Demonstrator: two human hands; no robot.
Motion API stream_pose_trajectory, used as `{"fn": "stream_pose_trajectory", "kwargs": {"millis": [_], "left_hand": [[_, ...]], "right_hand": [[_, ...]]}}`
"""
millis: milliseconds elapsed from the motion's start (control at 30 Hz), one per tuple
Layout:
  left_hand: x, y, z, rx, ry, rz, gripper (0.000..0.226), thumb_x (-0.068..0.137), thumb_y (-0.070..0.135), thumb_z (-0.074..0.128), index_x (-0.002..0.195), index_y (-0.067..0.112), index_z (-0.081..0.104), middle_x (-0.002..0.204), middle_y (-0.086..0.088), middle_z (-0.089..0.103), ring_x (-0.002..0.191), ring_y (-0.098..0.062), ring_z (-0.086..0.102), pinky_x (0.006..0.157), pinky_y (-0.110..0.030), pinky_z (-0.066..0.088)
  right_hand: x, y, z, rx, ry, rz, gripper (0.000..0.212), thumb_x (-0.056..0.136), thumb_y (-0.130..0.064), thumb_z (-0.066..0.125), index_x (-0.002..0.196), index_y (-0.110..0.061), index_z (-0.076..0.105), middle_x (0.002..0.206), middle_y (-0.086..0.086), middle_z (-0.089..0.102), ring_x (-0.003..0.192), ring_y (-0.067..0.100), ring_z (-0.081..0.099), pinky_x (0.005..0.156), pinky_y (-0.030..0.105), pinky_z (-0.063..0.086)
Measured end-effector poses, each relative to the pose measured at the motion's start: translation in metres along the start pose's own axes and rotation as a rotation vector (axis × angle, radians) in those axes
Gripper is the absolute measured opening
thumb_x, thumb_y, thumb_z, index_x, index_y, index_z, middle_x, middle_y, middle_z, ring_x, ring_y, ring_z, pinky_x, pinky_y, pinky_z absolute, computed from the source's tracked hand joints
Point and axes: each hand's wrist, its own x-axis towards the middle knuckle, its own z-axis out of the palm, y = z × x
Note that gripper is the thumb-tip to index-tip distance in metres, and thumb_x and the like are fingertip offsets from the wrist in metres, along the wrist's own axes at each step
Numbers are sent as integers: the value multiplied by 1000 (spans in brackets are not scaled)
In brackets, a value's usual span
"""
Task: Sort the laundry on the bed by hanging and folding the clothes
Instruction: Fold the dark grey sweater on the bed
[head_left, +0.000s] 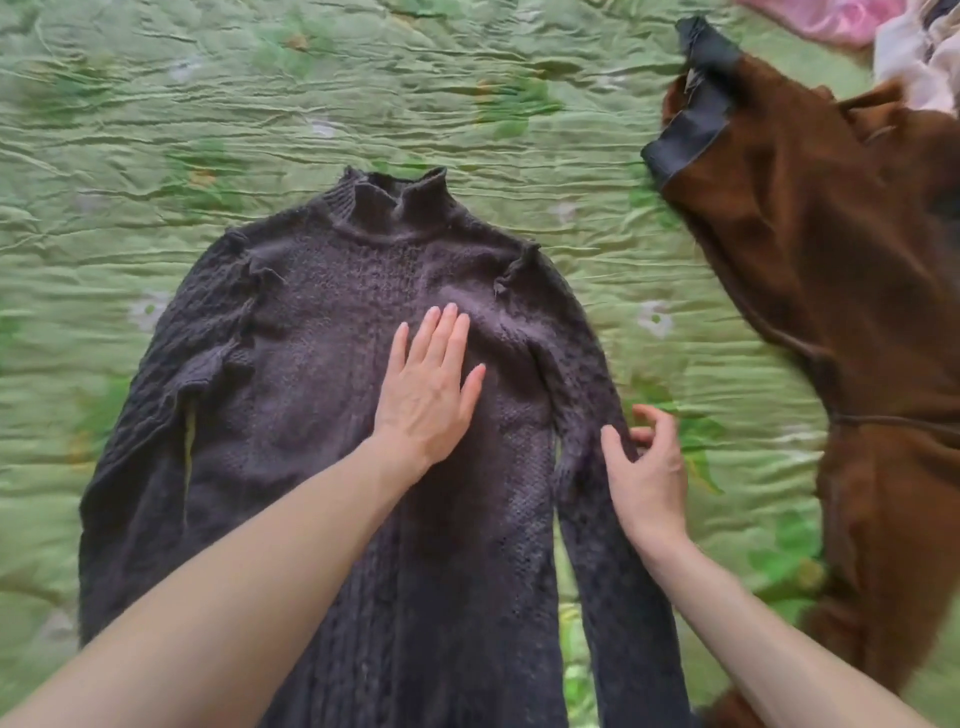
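A dark knitted sweater (311, 364) with a high neck lies spread flat on the bed, neck pointing away from me. My left hand (428, 389) presses flat on its chest with straight fingers. My right hand (644, 462) has thumb and fingers curled around the sweater's right sleeve (587, 395) near its outer edge, pinching the knit. Both sleeves run down along the body.
A brown fleecy garment (831, 291) with a dark cuff (691, 119) lies on the right side of the bed. Pink and pale clothes (883, 31) are piled at the far right corner. A wrinkled green floral bedspread (260, 104) covers the bed.
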Motion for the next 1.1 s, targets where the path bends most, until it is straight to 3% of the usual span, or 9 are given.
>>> {"fn": "stream_pose_trajectory", "kwargs": {"millis": [133, 267, 367, 433, 567, 667, 767, 967, 1100], "left_hand": [[18, 40, -1, 9, -7, 85, 60, 112, 42, 24, 166, 16, 24, 174, -6, 18, 162, -24, 10, 131, -49, 8], [40, 62, -2, 45, -53, 249, 52, 113, 43, 28, 152, 19, 53, 172, -9, 26, 162, -25, 12, 131, -48, 7], [52, 72, -1, 42, -40, 300, 41, 112, 34, 36, 130, 13, 67, 166, -13, 39, 159, -28, 23, 130, -45, 11], [58, 79, -1, 69, -39, 295, 37, 109, 24, 43, 138, 10, 59, 165, -13, 39, 159, -29, 24, 129, -45, 14], [78, 93, -4, 169, -123, 416, 77, 95, 11, 52, 165, 17, 21, 171, -7, 26, 161, -27, 13, 130, -48, 8], [96, 104, -12, 296, -177, 526, 75, 89, 11, 56, 160, 19, 31, 157, -9, 41, 154, -30, 28, 130, -50, 7], [111, 110, -19, 307, -194, 516, 43, 99, 16, 51, 142, 20, 52, 127, -9, 53, 129, -33, 49, 126, -48, 15], [130, 123, -28, 87, -13, 315, 23, 107, 23, 51, 123, 12, 63, 128, -14, 54, 124, -37, 49, 112, -48, 32], [137, 129, -27, 76, -7, 218, 29, 105, 33, 55, 125, 13, 63, 139, -12, 52, 132, -36, 44, 113, -49, 31]], "right_hand": [[-1, 25, -20, -160, -250, -55, 28, 97, -43, 68, 94, -16, 64, 88, 2, 74, 88, 31, 69, 78, 43, 52], [20, 48, -35, -62, -370, -54, 33, 103, -49, 53, 105, -17, 62, 93, -9, 69, 96, 20, 67, 78, 35, 44], [39, 58, -45, 116, -388, -8, 36, 100, -39, 65, 108, -4, 68, 81, -3, 74, 86, 1, 70, 73, 18, 47], [52, 59, -57, 134, -430, -23, 32, 95, -42, 72, 98, -9, 71, 85, -10, 77, 73, 2, 70, 62, 14, 47], [81, 51, -92, 55, -516, -9, 24, 91, -46, 76, 91, -24, 67, 65, -12, 74, 54, -1, 61, 52, 18, 42], [87, 53, -116, -107, -703, 51, 34, 94, -56, 68, 93, -23, 75, 83, -13, 79, 68, -5, 66, 65, 23, 45], [79, 67, -135, -118, -957, 160, 40, 95, -60, 64, 94, -25, 82, 95, -12, 80, 78, -7, 64, 70, 15, 45], [107, 78, -176, 132, -588, 191, 59, 74, -63, 75, 96, -10, 80, 99, 13, 80, 83, 16, 64, 80, 36, 42], [145, 70, -215, -80, -625, 67, 58, 71, -66, 76, 82, -9, 75, 72, -4, 66, 69, 8, 53, 68, 34, 36]]}}
